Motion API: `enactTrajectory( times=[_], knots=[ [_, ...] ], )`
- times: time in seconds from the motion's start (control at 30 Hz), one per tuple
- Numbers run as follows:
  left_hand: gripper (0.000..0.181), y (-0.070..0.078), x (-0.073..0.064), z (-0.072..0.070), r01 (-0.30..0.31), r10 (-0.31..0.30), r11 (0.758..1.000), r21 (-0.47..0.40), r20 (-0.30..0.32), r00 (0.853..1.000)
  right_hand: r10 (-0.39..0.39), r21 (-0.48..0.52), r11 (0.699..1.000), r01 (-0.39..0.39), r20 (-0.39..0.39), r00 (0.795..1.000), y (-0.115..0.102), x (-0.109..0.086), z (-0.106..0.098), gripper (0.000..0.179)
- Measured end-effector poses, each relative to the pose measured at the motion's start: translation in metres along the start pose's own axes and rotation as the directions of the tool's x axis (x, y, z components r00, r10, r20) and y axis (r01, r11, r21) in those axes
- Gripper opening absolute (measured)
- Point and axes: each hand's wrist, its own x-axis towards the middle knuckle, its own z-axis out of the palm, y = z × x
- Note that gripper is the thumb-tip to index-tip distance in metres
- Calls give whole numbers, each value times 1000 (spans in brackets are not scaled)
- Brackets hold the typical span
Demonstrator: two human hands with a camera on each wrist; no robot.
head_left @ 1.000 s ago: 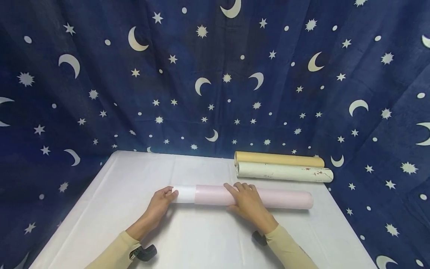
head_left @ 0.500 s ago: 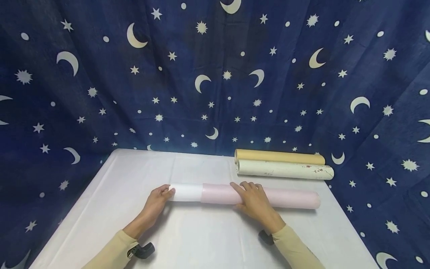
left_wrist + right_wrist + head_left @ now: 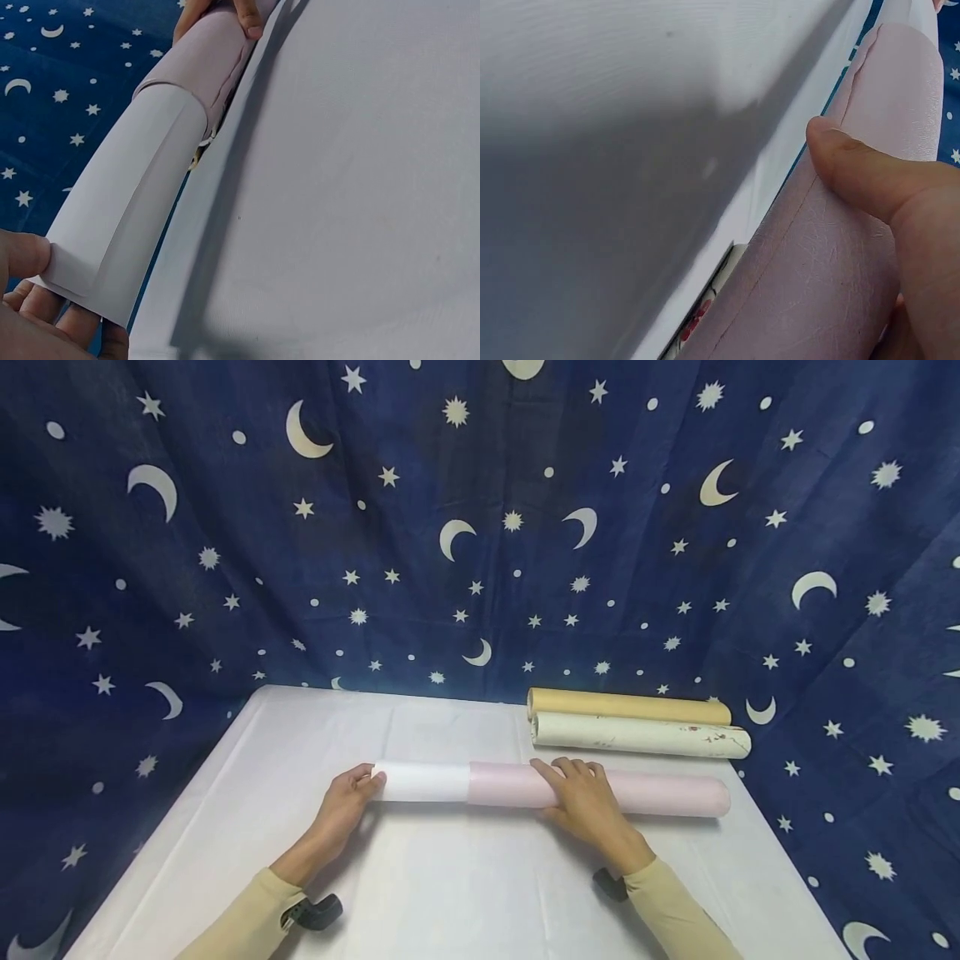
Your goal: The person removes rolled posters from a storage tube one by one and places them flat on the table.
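A pink roll of glossy sheet lies crosswise above the white table, with a rolled white paper tube sticking out of its left end. My left hand pinches the free left end of the white tube, thumb on the near side and fingers at its rim, as the left wrist view shows. My right hand grips the pink roll around its middle, fingers over the top and thumb along the near side. A lengthwise seam runs along the pink roll in the right wrist view.
Two more rolls, one yellow and one cream with a red floral print, lie side by side at the table's back right. A dark blue curtain with moons and stars hangs behind the white table.
The right hand and the pink roll have shifted right, while the left hand has drifted slightly left. More of the white tube now shows between them.
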Motion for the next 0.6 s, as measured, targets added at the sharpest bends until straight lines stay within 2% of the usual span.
enactTrajectory(
  times=[0.37,0.6],
  knots=[
    [43,7,4,-10,3,-3,1000,5,-16,1000,19,8,1000,-19,-11,1000,14,-3,-2,83],
    [47,0,3,-8,11,-11,1000,1,3,1000,51,29,998,-51,12,999,19,-17,-5,83]
  ],
)
